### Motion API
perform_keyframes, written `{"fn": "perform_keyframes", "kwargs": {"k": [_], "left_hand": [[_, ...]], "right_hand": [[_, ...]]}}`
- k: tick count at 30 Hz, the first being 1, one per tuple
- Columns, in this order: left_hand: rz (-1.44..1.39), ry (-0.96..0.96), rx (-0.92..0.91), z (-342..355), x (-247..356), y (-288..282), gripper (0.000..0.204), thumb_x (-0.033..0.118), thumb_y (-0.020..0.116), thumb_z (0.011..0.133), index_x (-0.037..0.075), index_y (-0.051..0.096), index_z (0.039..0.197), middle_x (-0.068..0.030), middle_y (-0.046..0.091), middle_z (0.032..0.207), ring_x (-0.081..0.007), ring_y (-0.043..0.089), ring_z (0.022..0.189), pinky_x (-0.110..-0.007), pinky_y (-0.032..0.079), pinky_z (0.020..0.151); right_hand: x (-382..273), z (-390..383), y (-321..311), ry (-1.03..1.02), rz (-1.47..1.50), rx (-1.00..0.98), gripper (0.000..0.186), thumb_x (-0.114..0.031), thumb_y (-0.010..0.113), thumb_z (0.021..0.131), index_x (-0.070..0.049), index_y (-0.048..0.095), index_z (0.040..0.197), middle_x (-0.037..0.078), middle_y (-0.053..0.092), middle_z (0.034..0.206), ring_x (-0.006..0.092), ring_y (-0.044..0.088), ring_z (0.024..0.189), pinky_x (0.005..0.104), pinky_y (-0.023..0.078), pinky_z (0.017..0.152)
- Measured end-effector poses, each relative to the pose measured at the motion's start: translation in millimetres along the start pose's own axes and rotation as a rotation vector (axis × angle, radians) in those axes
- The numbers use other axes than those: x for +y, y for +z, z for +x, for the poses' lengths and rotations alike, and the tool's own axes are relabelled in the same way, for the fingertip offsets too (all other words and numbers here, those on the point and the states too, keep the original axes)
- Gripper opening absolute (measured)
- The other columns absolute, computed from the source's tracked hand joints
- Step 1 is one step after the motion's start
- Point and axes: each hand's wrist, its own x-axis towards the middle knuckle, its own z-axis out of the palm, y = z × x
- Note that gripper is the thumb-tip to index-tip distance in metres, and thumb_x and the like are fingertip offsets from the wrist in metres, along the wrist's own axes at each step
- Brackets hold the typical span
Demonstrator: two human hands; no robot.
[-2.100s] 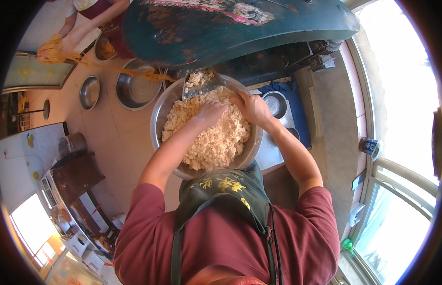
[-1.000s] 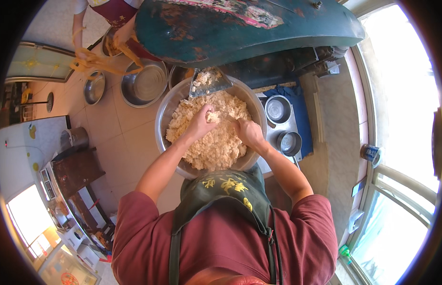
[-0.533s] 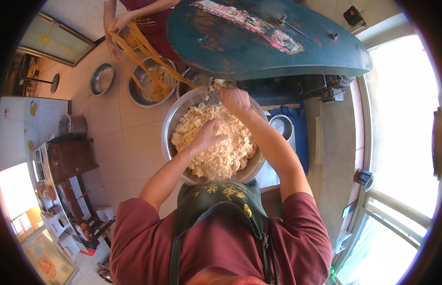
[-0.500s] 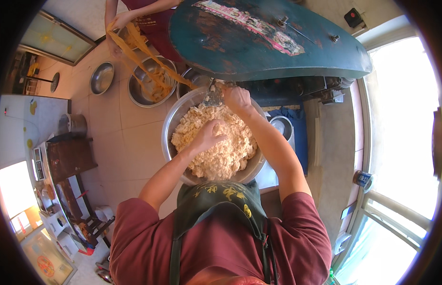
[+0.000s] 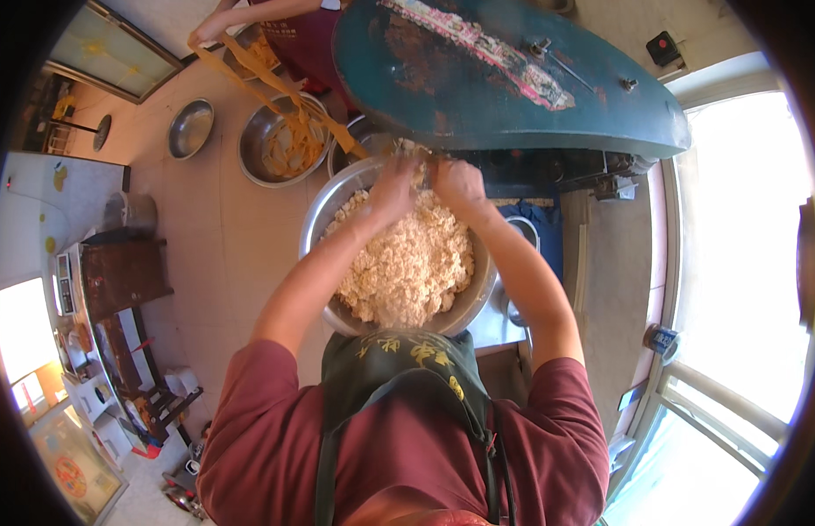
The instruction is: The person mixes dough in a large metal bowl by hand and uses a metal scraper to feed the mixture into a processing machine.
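A large steel bowl [image 5: 314, 250] full of pale crumbly dough [image 5: 399, 263] sits in front of my dark apron, below the green machine [image 5: 442, 88]. My left hand [image 5: 394, 188] is raised over the bowl's far part beside the metal chute [image 5: 406, 153] at the machine's underside, its fingers smeared by motion. My right hand [image 5: 458, 188] is at the chute's right side, fingers curled; what they hold is hidden. Some dough shows between my hands, too blurred to make out exactly.
A co-worker's hand [image 5: 206, 31] holds long orange strips [image 5: 285, 105] hanging over a steel bowl [image 5: 250, 162]. Another bowl [image 5: 190, 127] sits on the tiled floor. A metal tray [image 5: 495, 316] with small pans is at right, beside a windowsill. A brown wooden cabinet [image 5: 127, 280] stands left.
My right hand rose from the dough to the chute, then shifted slightly right. My left hand moved up from the bowl's middle toward the chute. The co-worker's strips shifted over the bowls.
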Motion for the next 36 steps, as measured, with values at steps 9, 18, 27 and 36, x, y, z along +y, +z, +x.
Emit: {"fn": "perform_keyframes", "kwargs": {"k": [9,18,27,36], "left_hand": [[-0.232,-0.065,0.24,-128,-79,-14,0.046,-0.002,0.058,0.088,0.007,0.052,0.133,-0.0176,0.053,0.135,-0.0331,0.053,0.127,-0.039,0.045,0.103],[-0.332,-0.597,0.408,-241,-143,90,0.06,0.031,0.05,0.102,-0.004,0.031,0.148,-0.0251,0.046,0.143,-0.0355,0.045,0.134,-0.04,0.037,0.11],[-1.006,-0.744,0.327,-168,-131,56,0.069,0.046,0.049,0.1,0.015,0.023,0.157,-0.0117,0.031,0.157,-0.0254,0.033,0.142,-0.042,0.031,0.114],[-0.557,-0.684,0.283,-149,-90,74,0.068,0.032,0.062,0.097,0.007,0.031,0.152,-0.023,0.028,0.158,-0.0355,0.034,0.142,-0.043,0.029,0.118]], "right_hand": [[63,-104,-14,-0.042,0.489,0.101,0.021,-0.022,0.062,0.096,-0.002,0.064,0.101,0.025,0.066,0.089,0.0453,0.064,0.083,0.0484,0.05,0.067],[123,-127,74,-0.07,0.378,0.147,0.025,-0.02,0.064,0.096,0.0,0.066,0.111,0.024,0.053,0.124,0.0404,0.058,0.107,0.0431,0.05,0.091],[113,-107,88,0.029,0.326,-0.102,0.03,-0.03,0.055,0.1,-0.006,0.062,0.115,0.032,0.055,0.112,0.0488,0.061,0.095,0.0514,0.051,0.082],[101,-108,72,0.078,0.254,-0.185,0.032,-0.036,0.049,0.102,-0.009,0.061,0.115,0.032,0.056,0.11,0.0467,0.063,0.094,0.0506,0.052,0.082]]}}
